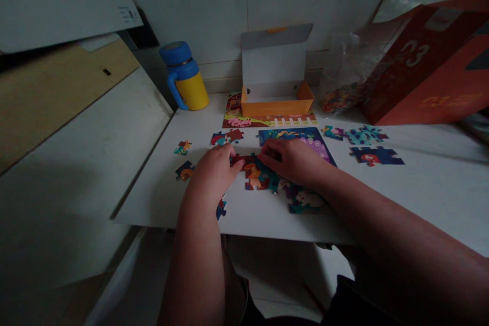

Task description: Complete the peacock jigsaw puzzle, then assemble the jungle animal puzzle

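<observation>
- Got the left hand (216, 168) curled, fingertips down on a dark red piece (246, 159), middle of the bench (420, 183).
- Same deal with the right hand (292, 160), knuckles up, touching the joined puzzle cluster (263, 178).
- Can't tell pinching from pressing for either.
- Further back: open orange box (277, 99), yellow flask (187, 79).

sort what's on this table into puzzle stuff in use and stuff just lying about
In use: left hand and right hand on the joined puzzle section; loose pieces at left; joined clusters at right; bag of pieces; open orange box.
Lying about: yellow bottle; red carton.
</observation>
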